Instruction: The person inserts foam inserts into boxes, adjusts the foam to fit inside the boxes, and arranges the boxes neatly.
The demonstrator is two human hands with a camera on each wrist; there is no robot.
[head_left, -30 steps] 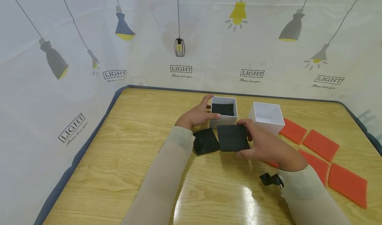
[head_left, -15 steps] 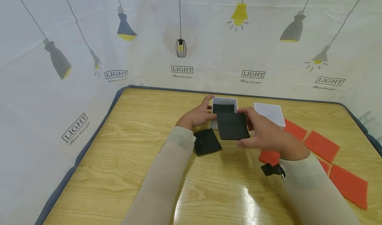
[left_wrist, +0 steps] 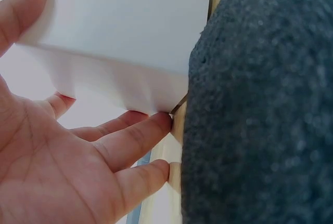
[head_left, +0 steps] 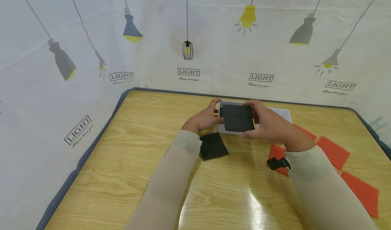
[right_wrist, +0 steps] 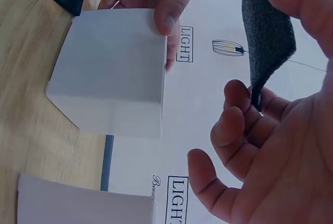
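My left hand [head_left: 203, 119] grips a white open-topped box [right_wrist: 109, 63] at its left side, with the thumb on one face and fingers on another, as the left wrist view shows. My right hand [head_left: 272, 125] pinches a thin black felt square [head_left: 238, 118] by its right side. In the head view this square hangs tilted in front of and over the box opening, hiding most of it. In the right wrist view the felt square is apart from the box. Another black felt square [head_left: 215, 148] lies on the table near my left wrist.
A second white box [head_left: 282, 114] stands to the right, partly behind my right hand. Several red squares [head_left: 333, 152] lie on the wooden table [head_left: 128, 148] at the right. A white sheet with printed lamps hangs behind the table edge.
My right hand has lifted the black felt square upward and away from me, from in front of the box to its opening. My left hand stays on the box.
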